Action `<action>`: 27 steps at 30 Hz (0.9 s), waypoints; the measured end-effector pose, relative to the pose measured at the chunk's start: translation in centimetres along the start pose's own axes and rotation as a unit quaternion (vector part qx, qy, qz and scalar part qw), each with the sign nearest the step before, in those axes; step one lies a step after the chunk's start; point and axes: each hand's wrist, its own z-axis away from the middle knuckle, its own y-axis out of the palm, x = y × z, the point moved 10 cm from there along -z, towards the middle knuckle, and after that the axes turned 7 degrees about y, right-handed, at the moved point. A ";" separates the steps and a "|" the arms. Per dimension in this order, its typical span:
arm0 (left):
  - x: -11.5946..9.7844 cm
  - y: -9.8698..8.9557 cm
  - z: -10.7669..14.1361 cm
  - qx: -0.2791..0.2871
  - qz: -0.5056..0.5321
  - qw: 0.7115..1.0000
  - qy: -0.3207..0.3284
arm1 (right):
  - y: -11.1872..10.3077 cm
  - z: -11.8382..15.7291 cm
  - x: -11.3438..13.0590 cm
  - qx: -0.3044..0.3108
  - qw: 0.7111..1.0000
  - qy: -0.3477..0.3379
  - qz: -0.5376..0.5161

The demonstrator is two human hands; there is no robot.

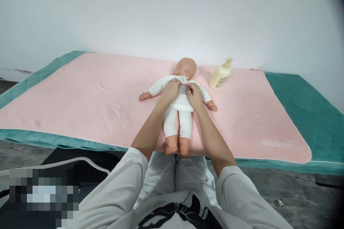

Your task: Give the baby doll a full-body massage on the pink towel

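Observation:
A baby doll [186, 67] with a bald head lies on a pink mat [115, 93], arms spread and feet toward me. It wears a white top [182, 105] and white leg coverings [185, 123]. My left hand [172, 91] rests on the left side of the doll's upper body, fingers curled in. Opposite it, my right hand [195, 94] is closed with the thumb and fingertips at the cloth. Between my fingertips shows a small greyish rectangular patch [184, 89] on the top. The fingertips partly cover its ends.
A cream pump bottle [220, 75] stands on the mat, right of the doll's head. Green cloth [309, 107] shows under the mat. Behind rises a white wall [161, 14]. Below left are a dark object [80, 171], a pale tube [77, 159] and a blurred-out area.

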 end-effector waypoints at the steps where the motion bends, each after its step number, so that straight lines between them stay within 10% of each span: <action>1: 0.0 0.2 0.0 0.005 -0.002 1.000 -0.001 | -0.1 0.2 -0.3 -0.002 1.000 0.008 -0.010; 27: -0.2 -0.1 1.3 -0.040 -0.039 0.998 0.004 | -0.1 1.3 -0.1 -0.002 1.000 -0.015 0.026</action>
